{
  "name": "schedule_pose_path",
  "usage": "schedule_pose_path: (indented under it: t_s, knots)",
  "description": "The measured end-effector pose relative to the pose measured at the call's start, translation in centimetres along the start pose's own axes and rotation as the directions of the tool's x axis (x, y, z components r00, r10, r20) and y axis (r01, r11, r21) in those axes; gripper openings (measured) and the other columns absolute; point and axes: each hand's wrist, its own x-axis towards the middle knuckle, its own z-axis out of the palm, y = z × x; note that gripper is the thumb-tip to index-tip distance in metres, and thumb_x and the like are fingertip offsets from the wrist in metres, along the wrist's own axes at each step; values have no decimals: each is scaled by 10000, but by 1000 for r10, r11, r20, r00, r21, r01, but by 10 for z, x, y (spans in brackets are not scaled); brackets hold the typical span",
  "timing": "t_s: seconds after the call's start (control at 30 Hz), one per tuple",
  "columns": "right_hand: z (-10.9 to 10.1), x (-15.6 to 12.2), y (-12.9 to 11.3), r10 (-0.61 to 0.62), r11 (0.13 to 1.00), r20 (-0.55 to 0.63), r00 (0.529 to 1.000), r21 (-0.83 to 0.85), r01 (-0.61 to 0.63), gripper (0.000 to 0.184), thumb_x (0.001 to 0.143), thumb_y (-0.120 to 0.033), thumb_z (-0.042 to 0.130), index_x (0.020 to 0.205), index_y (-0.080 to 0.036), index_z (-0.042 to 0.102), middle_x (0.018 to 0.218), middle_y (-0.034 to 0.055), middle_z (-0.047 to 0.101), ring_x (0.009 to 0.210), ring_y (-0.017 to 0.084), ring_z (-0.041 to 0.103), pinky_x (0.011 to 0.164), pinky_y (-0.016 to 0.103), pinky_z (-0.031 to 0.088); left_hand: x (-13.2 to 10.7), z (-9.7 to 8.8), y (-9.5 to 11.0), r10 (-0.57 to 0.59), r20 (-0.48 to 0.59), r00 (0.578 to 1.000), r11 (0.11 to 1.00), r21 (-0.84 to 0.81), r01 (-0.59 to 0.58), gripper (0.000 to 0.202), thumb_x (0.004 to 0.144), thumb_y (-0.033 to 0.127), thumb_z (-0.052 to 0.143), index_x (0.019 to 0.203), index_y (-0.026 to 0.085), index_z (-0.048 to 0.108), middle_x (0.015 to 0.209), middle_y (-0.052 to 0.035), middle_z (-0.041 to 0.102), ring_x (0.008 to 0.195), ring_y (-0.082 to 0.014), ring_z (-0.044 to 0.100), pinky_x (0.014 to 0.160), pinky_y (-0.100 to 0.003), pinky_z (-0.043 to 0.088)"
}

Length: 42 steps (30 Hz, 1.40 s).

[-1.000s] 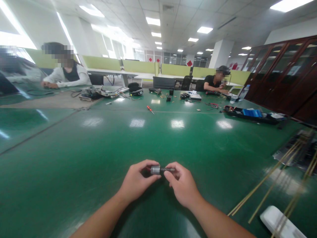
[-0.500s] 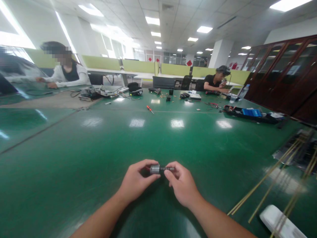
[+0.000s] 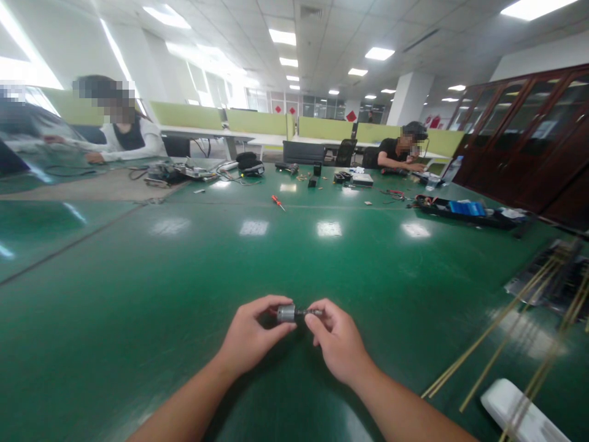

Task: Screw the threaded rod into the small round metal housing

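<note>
In front of me, just above the green table, is a small silver cylinder that looks like an electric motor. My left hand grips its body between thumb and fingers, with something reddish showing at its left end. A thin, dark, ridged shaft sticks out of the motor to the right. My right hand pinches the outer part of this shaft between thumb and fingers. The motor lies roughly level between the two hands, and the fingertips partly cover the shaft's far end.
An orange screwdriver lies ahead. Thin yellowish sticks and a white object are at the right. Beyond stands a black tray with blue items. Electronic parts lie at the far left. Two people sit across the table.
The hands and motor hold nearly the same pose, with the motor a touch further left. At the far left, a co-worker's hand has shifted.
</note>
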Motion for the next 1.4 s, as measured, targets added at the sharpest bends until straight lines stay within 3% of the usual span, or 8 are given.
schedule_pose_path:
  t_s: [0.57, 1.03, 1.4]
  knots:
    - [0, 0, -3, 16, 999, 3, 1000, 41, -16, 207, 900, -370, 548, 926, -173, 607, 611, -37, 533, 529, 112, 527, 535, 217, 383, -1, -1, 2, -6, -24, 1000, 1000, -8, 5, 343, 708, 342, 783, 1010, 198, 710, 956, -45, 737, 866, -215, 690, 819, -311, 540]
    - [0, 1, -4, 9, 995, 0, 1000, 95, -9, 238, 905, -403, 543, 912, -171, 597, 710, -5, 593, 533, 107, 530, 518, 217, 402, 0, -2, 4, -44, -26, 999, 998, -48, 43, 388, 714, 394, 782, 1027, 178, 703, 977, -74, 733, 890, -242, 693, 832, -346, 556]
    - [1, 1, 1, 12, 993, -7, 1000, 121, -11, 228, 913, -389, 543, 930, -167, 593, 749, -1, 600, 537, 96, 529, 528, 220, 408, 1, -2, 4, -79, -22, 997, 990, -117, 76, 383, 724, 376, 783, 1045, 186, 695, 977, -57, 733, 876, -219, 700, 824, -309, 559]
